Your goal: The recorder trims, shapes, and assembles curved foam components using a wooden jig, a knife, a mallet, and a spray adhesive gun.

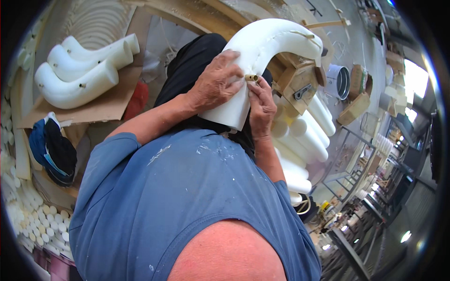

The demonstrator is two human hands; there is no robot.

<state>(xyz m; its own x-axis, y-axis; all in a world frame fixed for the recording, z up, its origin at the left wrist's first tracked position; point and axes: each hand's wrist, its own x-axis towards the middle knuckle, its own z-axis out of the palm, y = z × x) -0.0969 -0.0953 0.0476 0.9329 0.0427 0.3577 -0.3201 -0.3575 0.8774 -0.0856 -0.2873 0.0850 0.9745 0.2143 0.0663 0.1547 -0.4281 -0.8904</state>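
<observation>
A large white curved pipe (262,40) lies across my lap, bending away to the right at its far end. My left hand (218,79) grips its near straight part from the left, fingers bent over the top. My right hand (262,105) is closed at the pipe's right side. Between its thumb and fingertips is a small brass-coloured tubular fitting (252,77), which touches or stands against the pipe wall; whether it is seated in the wall, I cannot tell. Another thin brass-coloured piece (304,35) sticks out near the pipe's far end.
Several similar white bent pipes (77,84) rest on cardboard (110,105) at the left, above a dark blue cloth item (54,147). Long white cylinders (307,136) are stacked at my right, near a wooden block (297,86) with a metal latch. A metal bucket (337,82) stands beyond.
</observation>
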